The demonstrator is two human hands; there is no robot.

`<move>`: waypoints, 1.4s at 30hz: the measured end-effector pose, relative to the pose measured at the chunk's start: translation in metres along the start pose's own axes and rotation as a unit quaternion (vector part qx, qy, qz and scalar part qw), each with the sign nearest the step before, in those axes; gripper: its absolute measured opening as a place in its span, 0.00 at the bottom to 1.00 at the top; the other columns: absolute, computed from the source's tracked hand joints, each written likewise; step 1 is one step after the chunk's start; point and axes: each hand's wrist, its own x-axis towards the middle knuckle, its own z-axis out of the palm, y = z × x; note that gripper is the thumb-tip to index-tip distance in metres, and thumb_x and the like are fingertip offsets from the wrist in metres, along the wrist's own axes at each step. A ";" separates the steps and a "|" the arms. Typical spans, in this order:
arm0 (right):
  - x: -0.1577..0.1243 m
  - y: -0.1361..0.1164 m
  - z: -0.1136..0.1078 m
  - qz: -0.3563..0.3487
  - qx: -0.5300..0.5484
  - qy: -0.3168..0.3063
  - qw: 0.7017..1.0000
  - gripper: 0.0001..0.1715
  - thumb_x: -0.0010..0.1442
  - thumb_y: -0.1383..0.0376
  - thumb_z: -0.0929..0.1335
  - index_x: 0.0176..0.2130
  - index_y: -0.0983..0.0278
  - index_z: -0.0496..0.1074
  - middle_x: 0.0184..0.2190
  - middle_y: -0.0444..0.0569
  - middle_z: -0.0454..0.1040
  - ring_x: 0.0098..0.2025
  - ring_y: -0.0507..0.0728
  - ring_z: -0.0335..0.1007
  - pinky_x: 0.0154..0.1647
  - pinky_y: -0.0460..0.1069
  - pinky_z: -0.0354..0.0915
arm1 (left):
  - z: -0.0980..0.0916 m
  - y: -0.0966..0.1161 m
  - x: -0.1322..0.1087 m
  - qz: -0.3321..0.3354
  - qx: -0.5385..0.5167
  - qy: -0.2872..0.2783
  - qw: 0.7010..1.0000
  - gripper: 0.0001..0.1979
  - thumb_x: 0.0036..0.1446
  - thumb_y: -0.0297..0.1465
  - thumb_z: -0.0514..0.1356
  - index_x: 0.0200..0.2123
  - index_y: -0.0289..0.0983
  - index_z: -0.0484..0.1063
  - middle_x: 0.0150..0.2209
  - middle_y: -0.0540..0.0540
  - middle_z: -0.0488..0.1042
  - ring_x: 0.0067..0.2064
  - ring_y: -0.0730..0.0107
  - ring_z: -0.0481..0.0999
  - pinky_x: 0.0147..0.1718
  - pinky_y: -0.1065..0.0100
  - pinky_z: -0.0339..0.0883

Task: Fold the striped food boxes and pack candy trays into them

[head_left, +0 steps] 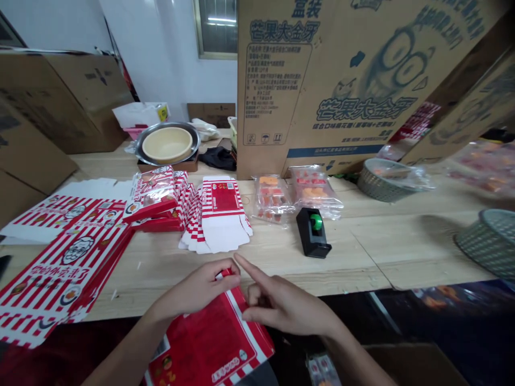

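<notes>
Red carton (209,343) is pinched at its top edge by left hand (201,292); right hand (284,308), half-curled, forefinger out, touches it.

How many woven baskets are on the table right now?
2: a basket beside the printed carton, another basket at the table's right edge, partly cut off. More may be hidden.

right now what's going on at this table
A person holds a red and white carton at the near edge of the wooden table. The left hand pinches its top end; the right hand sits beside it with the index finger stretched out. Flat cartons lie stacked ahead and to the left, with clear food packs and a black dispenser further back.
</notes>
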 end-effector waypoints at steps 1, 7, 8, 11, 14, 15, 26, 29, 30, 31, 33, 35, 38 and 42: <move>0.003 0.002 0.000 0.007 -0.009 -0.002 1.000 0.47 0.57 0.67 0.66 0.64 0.59 0.35 0.23 0.38 0.61 0.24 0.47 0.55 0.26 0.43 0.56 | 0.001 0.002 0.000 0.009 -0.015 -0.009 1.000 0.10 0.57 0.35 0.50 0.32 0.38 0.68 0.33 0.49 0.72 0.38 0.67 0.69 0.42 0.69 0.61; 0.013 0.026 0.007 0.132 0.168 -0.049 0.976 0.43 0.50 0.62 0.70 0.61 0.61 0.52 0.14 0.33 0.54 0.15 0.44 0.44 0.14 0.39 0.42 | 0.011 0.004 -0.007 -0.028 -0.039 0.006 0.999 0.07 0.55 0.32 0.53 0.29 0.37 0.68 0.28 0.52 0.70 0.31 0.73 0.67 0.32 0.73 0.61; 0.014 0.033 0.009 0.144 0.188 -0.041 0.971 0.37 0.51 0.60 0.70 0.58 0.62 0.58 0.13 0.34 0.53 0.14 0.44 0.43 0.13 0.40 0.40 | 0.008 0.005 -0.009 -0.038 -0.041 0.010 0.998 0.08 0.54 0.33 0.54 0.28 0.37 0.68 0.27 0.53 0.69 0.29 0.74 0.66 0.30 0.74 0.60; 0.020 0.057 0.018 0.132 0.183 0.119 0.967 0.22 0.53 0.54 0.67 0.43 0.66 0.72 0.14 0.38 0.58 0.15 0.45 0.47 0.14 0.41 0.44 | -0.017 0.015 -0.021 -0.030 -0.047 0.101 0.993 0.10 0.54 0.38 0.54 0.29 0.37 0.69 0.24 0.53 0.68 0.25 0.76 0.65 0.24 0.76 0.59; 0.025 0.075 0.023 0.106 0.161 0.254 0.948 0.23 0.53 0.51 0.66 0.37 0.67 0.74 0.15 0.41 0.59 0.17 0.47 0.50 0.17 0.43 0.49 | -0.059 0.036 -0.032 0.059 0.045 0.260 0.963 0.14 0.49 0.39 0.59 0.39 0.40 0.71 0.32 0.51 0.73 0.30 0.72 0.71 0.27 0.75 0.64; 0.026 0.078 0.022 0.108 0.155 0.272 0.944 0.24 0.53 0.50 0.66 0.37 0.67 0.73 0.14 0.40 0.59 0.17 0.48 0.50 0.18 0.43 0.49 | -0.074 0.044 -0.034 0.089 0.091 0.263 0.956 0.20 0.47 0.38 0.61 0.45 0.41 0.70 0.38 0.50 0.73 0.37 0.67 0.73 0.33 0.73 0.66; 0.040 0.095 -0.013 0.066 -0.090 0.414 0.903 0.24 0.60 0.52 0.59 0.41 0.68 0.71 0.18 0.45 0.65 0.21 0.51 0.62 0.23 0.45 0.61 | -0.174 0.068 -0.032 0.243 0.552 0.554 0.573 0.28 0.58 0.30 0.54 0.57 0.22 0.52 0.52 0.38 0.57 0.55 0.58 0.57 0.55 0.55 0.52; 0.047 0.111 -0.040 0.062 -0.239 0.442 0.862 0.21 0.61 0.58 0.57 0.43 0.68 0.71 0.31 0.53 0.73 0.32 0.56 0.69 0.36 0.49 0.65 | -0.185 0.005 -0.030 0.202 0.577 0.501 0.612 0.20 0.55 0.29 0.57 0.51 0.28 0.64 0.46 0.43 0.59 0.52 0.57 0.59 0.59 0.49 0.41; 0.051 0.117 -0.051 0.064 -0.262 0.446 0.853 0.20 0.61 0.60 0.58 0.44 0.68 0.71 0.36 0.55 0.73 0.37 0.57 0.69 0.41 0.51 0.64 | -0.186 -0.018 -0.029 0.174 0.572 0.479 0.643 0.17 0.57 0.28 0.55 0.50 0.30 0.65 0.45 0.44 0.59 0.52 0.57 0.59 0.59 0.49 0.44; 0.056 0.122 -0.062 0.067 -0.278 0.447 0.847 0.20 0.59 0.62 0.58 0.44 0.68 0.70 0.40 0.56 0.72 0.42 0.59 0.67 0.46 0.53 0.62 | -0.186 -0.039 -0.028 0.166 0.570 0.466 0.656 0.15 0.58 0.29 0.53 0.47 0.30 0.67 0.44 0.44 0.60 0.50 0.57 0.62 0.56 0.51 0.53; 0.068 0.133 -0.084 0.081 -0.316 0.440 0.837 0.20 0.58 0.64 0.59 0.46 0.69 0.70 0.48 0.58 0.68 0.51 0.61 0.62 0.54 0.55 0.56 | -0.183 -0.071 -0.028 0.156 0.571 0.426 0.684 0.13 0.59 0.28 0.50 0.46 0.32 0.67 0.43 0.44 0.63 0.46 0.60 0.66 0.48 0.57 0.64; 0.081 0.144 -0.101 0.105 -0.348 0.429 0.827 0.21 0.58 0.67 0.58 0.50 0.68 0.67 0.55 0.58 0.61 0.58 0.61 0.54 0.58 0.57 0.49 | -0.178 -0.086 -0.029 0.164 0.562 0.418 0.695 0.14 0.58 0.29 0.50 0.47 0.33 0.65 0.44 0.42 0.65 0.47 0.57 0.67 0.47 0.55 0.64; 0.095 0.157 -0.113 0.147 -0.378 0.411 0.816 0.25 0.58 0.68 0.59 0.56 0.66 0.60 0.60 0.57 0.52 0.63 0.63 0.43 0.60 0.62 0.40 | -0.162 -0.078 -0.027 0.173 0.542 0.458 0.683 0.16 0.55 0.29 0.54 0.49 0.36 0.64 0.51 0.36 0.62 0.54 0.50 0.62 0.55 0.43 0.49; 0.101 0.167 -0.104 0.179 -0.394 0.385 0.815 0.22 0.59 0.66 0.61 0.53 0.69 0.63 0.55 0.61 0.60 0.60 0.66 0.49 0.59 0.66 0.39 | -0.129 -0.052 -0.002 0.211 0.527 0.471 0.675 0.16 0.56 0.27 0.54 0.49 0.39 0.62 0.54 0.38 0.60 0.59 0.55 0.56 0.59 0.47 0.42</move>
